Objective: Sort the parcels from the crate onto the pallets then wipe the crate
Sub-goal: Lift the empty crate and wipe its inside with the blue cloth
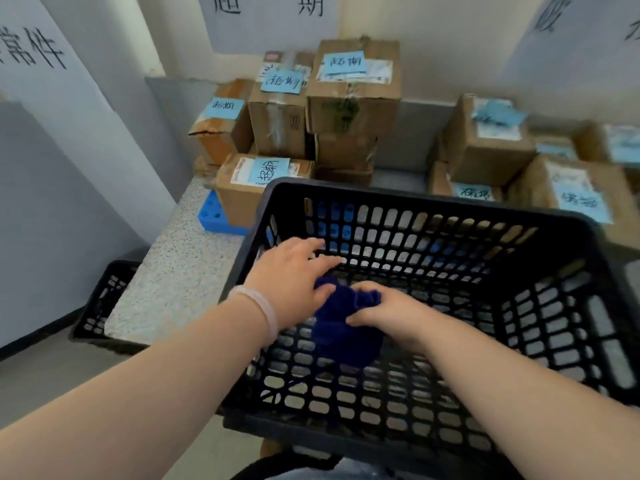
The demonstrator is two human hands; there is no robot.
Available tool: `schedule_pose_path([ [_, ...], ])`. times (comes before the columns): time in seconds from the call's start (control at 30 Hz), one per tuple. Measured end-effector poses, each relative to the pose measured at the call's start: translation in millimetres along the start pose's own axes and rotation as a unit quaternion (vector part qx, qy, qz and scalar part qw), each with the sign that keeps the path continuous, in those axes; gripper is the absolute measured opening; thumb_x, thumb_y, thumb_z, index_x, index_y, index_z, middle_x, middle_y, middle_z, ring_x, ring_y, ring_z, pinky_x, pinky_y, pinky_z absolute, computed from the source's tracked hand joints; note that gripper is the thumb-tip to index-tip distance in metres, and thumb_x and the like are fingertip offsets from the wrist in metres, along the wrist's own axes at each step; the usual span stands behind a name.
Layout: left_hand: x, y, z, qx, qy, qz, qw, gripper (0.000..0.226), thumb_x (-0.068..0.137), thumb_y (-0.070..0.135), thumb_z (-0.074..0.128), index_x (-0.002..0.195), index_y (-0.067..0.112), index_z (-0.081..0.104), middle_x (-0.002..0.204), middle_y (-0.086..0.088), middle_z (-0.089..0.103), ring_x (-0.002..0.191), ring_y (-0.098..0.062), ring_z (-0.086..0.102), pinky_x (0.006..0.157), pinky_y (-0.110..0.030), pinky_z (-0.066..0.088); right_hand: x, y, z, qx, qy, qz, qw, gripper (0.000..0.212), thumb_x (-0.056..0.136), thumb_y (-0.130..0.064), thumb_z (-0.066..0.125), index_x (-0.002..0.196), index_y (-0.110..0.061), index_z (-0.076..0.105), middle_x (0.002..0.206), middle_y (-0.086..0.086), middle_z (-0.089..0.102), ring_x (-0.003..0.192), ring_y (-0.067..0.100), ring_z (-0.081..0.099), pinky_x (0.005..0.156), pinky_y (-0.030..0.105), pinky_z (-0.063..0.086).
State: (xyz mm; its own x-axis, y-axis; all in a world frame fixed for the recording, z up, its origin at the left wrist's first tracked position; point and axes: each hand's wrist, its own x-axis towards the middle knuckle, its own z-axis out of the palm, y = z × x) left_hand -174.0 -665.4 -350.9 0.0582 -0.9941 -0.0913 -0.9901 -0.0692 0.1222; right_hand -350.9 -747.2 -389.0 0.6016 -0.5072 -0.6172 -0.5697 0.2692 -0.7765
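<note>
Sorting looks done: no parcels show in the black crate (415,199), and labelled parcels (353,91) sit stacked beyond it, some on a blue pallet (216,213), so the person is prob. at the wipe step. The next move likely calls for spreading the blue cloth (343,327), now bunched inside the crate over its mesh floor, & pressing it flat across floor and walls w/o snagging. The right hand (384,313) grips the cloth w/ curled fingers; the left hand (294,271) is wide, fingers straight toward the far wall, thumb touching the cloth.

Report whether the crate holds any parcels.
No parcels: the crate holds only a blue cloth, gripped by the right hand, with the left hand beside it.
</note>
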Motion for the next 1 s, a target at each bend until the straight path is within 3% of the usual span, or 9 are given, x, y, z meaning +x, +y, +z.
schedule_pose_path([
  [0.1,13.1,23.5,22.9,-0.209,-0.109,-0.044,0.971,0.063,0.092,0.054,0.057,0.149,0.040,0.036,0.158,-0.001,0.029,0.144,-0.023,0.030,0.120,-0.038,0.025,-19.9,0.2,-8.8,0.121,0.037,-0.027,0.992,0.042,0.075,0.004,0.067,0.112,-0.014,0.065,0.109,0.016,0.070,0.102,0.031,0.067,0.092,0.041,0.054],
  [0.2,22.8,45.9,33.3,-0.502,-0.143,-0.113,0.845,0.056,0.086,0.038,0.074,0.135,0.039,0.047,0.140,-0.003,0.051,0.127,-0.019,0.052,0.111,-0.039,0.042,-38.6,3.2,-19.9,0.252,0.042,-0.021,0.967,0.046,0.079,0.005,0.054,0.121,-0.012,0.063,0.115,0.017,0.068,0.106,0.031,0.066,0.091,0.041,0.054],
  [0.27,29.8,63.3,34.7,-0.588,-0.142,-0.137,0.785,0.040,0.085,0.020,0.077,0.115,0.035,0.056,0.121,-0.003,0.065,0.111,-0.020,0.064,0.101,-0.039,0.051,-51.4,6.8,-29.5,0.315,0.059,-0.018,0.947,0.047,0.088,0.005,0.043,0.125,-0.016,0.062,0.120,0.014,0.068,0.111,0.031,0.064,0.095,0.047,0.052],
  [0.33,39.8,79.1,36.8,-0.591,-0.133,-0.143,0.782,0.035,0.085,0.010,0.074,0.106,0.032,0.058,0.109,-0.003,0.070,0.101,-0.021,0.068,0.096,-0.043,0.054,-61.5,11.3,-39.6,0.340,0.098,-0.022,0.935,0.043,0.094,-0.004,0.044,0.127,-0.026,0.062,0.121,0.008,0.068,0.111,0.027,0.065,0.098,0.049,0.051],
  [0.47,62.4,107.6,45.2,-0.570,-0.100,-0.157,0.800,0.029,0.087,0.009,0.068,0.100,0.033,0.057,0.104,-0.001,0.070,0.097,-0.023,0.068,0.095,-0.047,0.054,-91.2,20.8,-60.3,0.106,0.215,-0.030,0.970,0.037,0.091,-0.036,0.061,0.125,-0.047,0.059,0.134,-0.008,0.059,0.119,0.012,0.059,0.106,0.043,0.047],
  [0.53,72.9,128.3,46.2,-0.580,-0.096,-0.154,0.794,0.025,0.090,0.014,0.068,0.099,0.033,0.055,0.101,0.002,0.068,0.094,-0.020,0.067,0.093,-0.041,0.054,-120.0,27.2,-79.4,-0.051,0.299,-0.076,0.950,0.043,0.094,-0.038,0.060,0.136,-0.044,0.052,0.139,-0.016,0.051,0.127,0.005,0.048,0.111,0.034,0.040],
  [0.67,102.2,176.1,34.4,-0.587,-0.070,-0.113,0.799,0.026,0.078,0.043,0.072,0.097,0.046,0.055,0.117,-0.003,0.062,0.103,-0.022,0.063,0.098,-0.043,0.052,-171.5,46.3,-138.8,-0.397,0.519,-0.065,0.754,0.061,0.089,-0.039,0.065,0.146,-0.033,0.045,0.148,-0.005,0.045,0.139,0.016,0.037,0.116,0.038,0.032],
  [0.83,145.2,245.7,12.1,-0.616,0.032,-0.081,0.783,0.037,0.088,0.028,0.072,0.119,0.026,0.051,0.131,0.001,0.033,0.087,-0.001,0.043,0.087,-0.010,0.029,-174.1,72.3,-169.4,-0.210,0.414,0.033,0.885,0.070,0.099,-0.047,0.048,0.157,-0.038,0.009,0.163,-0.014,0.013,0.149,0.006,0.013,0.120,0.028,0.011],
  [1.0,160.6,295.9,38.5,-0.624,0.085,-0.062,0.775,0.042,0.090,0.019,0.069,0.128,0.022,0.051,0.133,0.002,0.022,0.101,-0.007,0.040,0.084,0.005,0.022,-169.9,79.8,-171.0,-0.074,0.428,-0.005,0.901,0.053,0.103,-0.043,0.037,0.153,-0.045,0.020,0.145,-0.030,0.019,0.136,-0.010,0.016,0.114,0.019,0.008],
])
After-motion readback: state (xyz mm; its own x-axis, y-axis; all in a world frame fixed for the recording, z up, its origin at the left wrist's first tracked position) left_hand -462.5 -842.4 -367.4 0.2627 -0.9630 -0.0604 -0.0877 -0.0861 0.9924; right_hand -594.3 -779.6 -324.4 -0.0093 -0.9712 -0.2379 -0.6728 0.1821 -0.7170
